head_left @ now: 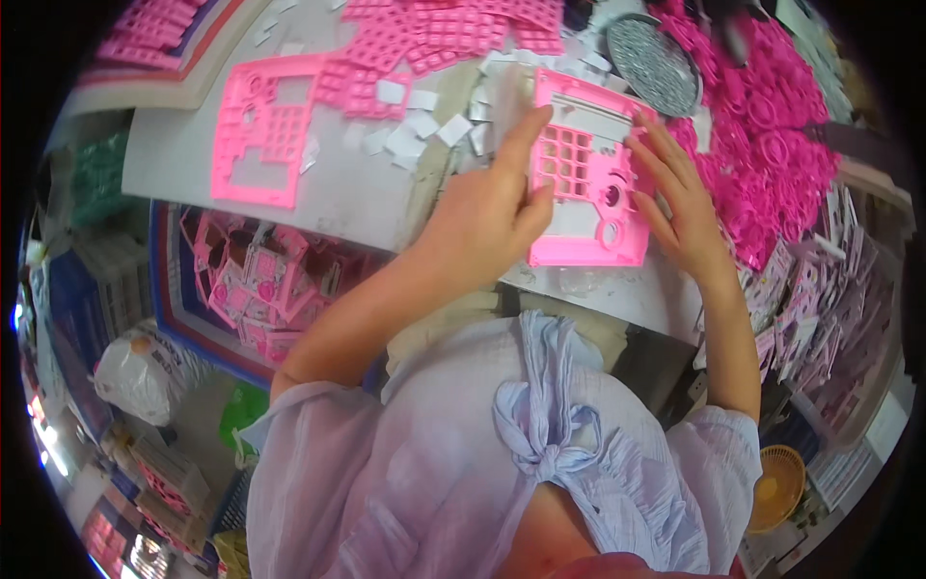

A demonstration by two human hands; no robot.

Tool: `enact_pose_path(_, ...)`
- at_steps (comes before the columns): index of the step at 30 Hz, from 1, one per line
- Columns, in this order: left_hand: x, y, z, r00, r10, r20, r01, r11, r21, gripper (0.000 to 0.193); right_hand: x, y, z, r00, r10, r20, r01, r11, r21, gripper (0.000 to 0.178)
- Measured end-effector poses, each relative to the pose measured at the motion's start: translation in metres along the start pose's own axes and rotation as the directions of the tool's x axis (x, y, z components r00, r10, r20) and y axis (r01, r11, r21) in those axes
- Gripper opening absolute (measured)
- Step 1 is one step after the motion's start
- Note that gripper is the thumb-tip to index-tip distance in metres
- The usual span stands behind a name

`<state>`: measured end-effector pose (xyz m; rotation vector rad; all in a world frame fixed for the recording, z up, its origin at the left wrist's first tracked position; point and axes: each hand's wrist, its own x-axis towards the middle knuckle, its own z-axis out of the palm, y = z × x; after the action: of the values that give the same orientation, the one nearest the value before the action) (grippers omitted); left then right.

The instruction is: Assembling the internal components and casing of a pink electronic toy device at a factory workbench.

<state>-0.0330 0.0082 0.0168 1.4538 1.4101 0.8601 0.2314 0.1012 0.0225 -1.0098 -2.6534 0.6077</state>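
A pink plastic casing panel (588,253) with a square grid, a long slot and round holes lies in front of me on the table. My left hand (497,212) grips its left edge, index finger stretched along the rim and thumb bent over the side. On the opposite edge is my right hand (685,207), its fingers spread and their tips hooked over the rim. Whatever the left hand's other fingers touch is hidden. A second pink panel (224,154) of similar shape lies apart to the left.
Small white squares (455,129) and pink keypad pieces (453,34) cover the table's (362,207) back. A round tray of small metallic pieces (654,68) stands beside piled dark-pink parts (772,145). A bin of pink assemblies (260,275) sits below left; stacked pieces (810,299) lie right.
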Motion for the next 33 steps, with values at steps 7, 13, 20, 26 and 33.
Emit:
enact_pose_path(7,0.012,0.007,-0.011,0.996,0.079,0.049,-0.092,0.885,0.457,0.066,0.007,-0.007,-0.013,0.997,-0.075,0.016,0.077,0.956,-0.282,0.048)
enact_pose_path(13,0.025,0.012,0.006,0.804,0.574,0.156,-0.572,0.676,0.465,0.044,0.012,-0.022,-0.018,0.999,0.011,0.036,0.002,0.94,-0.342,0.053)
enact_pose_path(20,0.02,0.012,0.002,0.819,0.497,0.287,-0.57,0.647,0.506,0.036,0.017,-0.007,-0.01,0.996,-0.086,-0.028,0.078,0.973,-0.215,0.04)
enact_pose_path(26,0.028,0.007,-0.007,0.812,0.506,0.29,-0.581,0.663,0.471,0.03,0.022,-0.009,-0.016,0.997,-0.074,0.0,0.072,0.965,-0.25,0.04)
enact_pose_path(33,0.044,0.006,-0.012,0.745,0.576,0.335,-0.665,0.604,0.439,0.029,0.004,-0.012,-0.007,0.993,0.02,-0.115,-0.049,0.967,-0.25,0.04)
